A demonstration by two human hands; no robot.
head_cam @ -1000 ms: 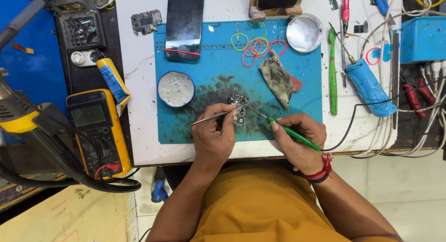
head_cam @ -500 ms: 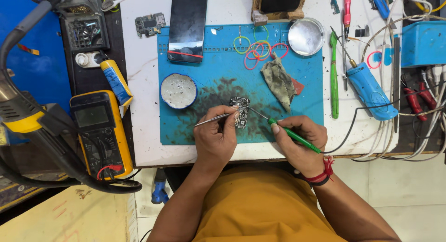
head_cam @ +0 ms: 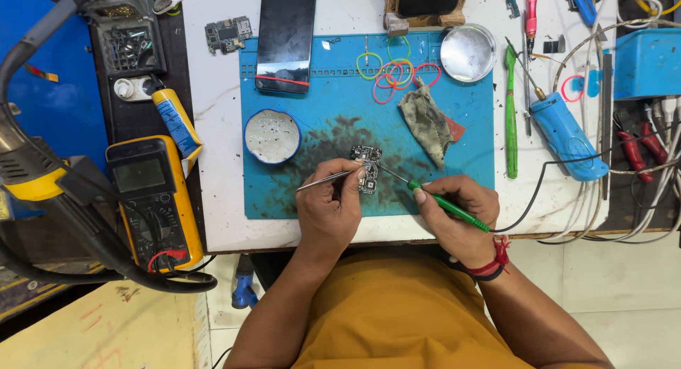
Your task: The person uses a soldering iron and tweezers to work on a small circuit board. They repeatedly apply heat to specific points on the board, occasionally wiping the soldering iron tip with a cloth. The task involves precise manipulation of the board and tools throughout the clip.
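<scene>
A small circuit board [head_cam: 367, 165] lies on the stained blue work mat [head_cam: 312, 92]. My left hand [head_cam: 330, 211] grips thin metal tweezers [head_cam: 323, 181] and rests just left of the board, fingers touching it. A green-handled soldering iron [head_cam: 447, 207] is held in my right hand [head_cam: 457, 216], and its thin tip reaches the board from the right. Both wrists rest near the table's front edge.
On the mat: a round white dish [head_cam: 272, 136], a dirty rag [head_cam: 425, 122], coloured rubber bands [head_cam: 394, 71], a metal dish [head_cam: 467, 53] and a dark phone [head_cam: 286, 36]. A yellow multimeter [head_cam: 150, 199] sits left. A blue tool [head_cam: 567, 138], green pry stick [head_cam: 511, 114] and cables lie right.
Both hands stay on the board with the tweezers and iron. Only the view has shifted slightly.
</scene>
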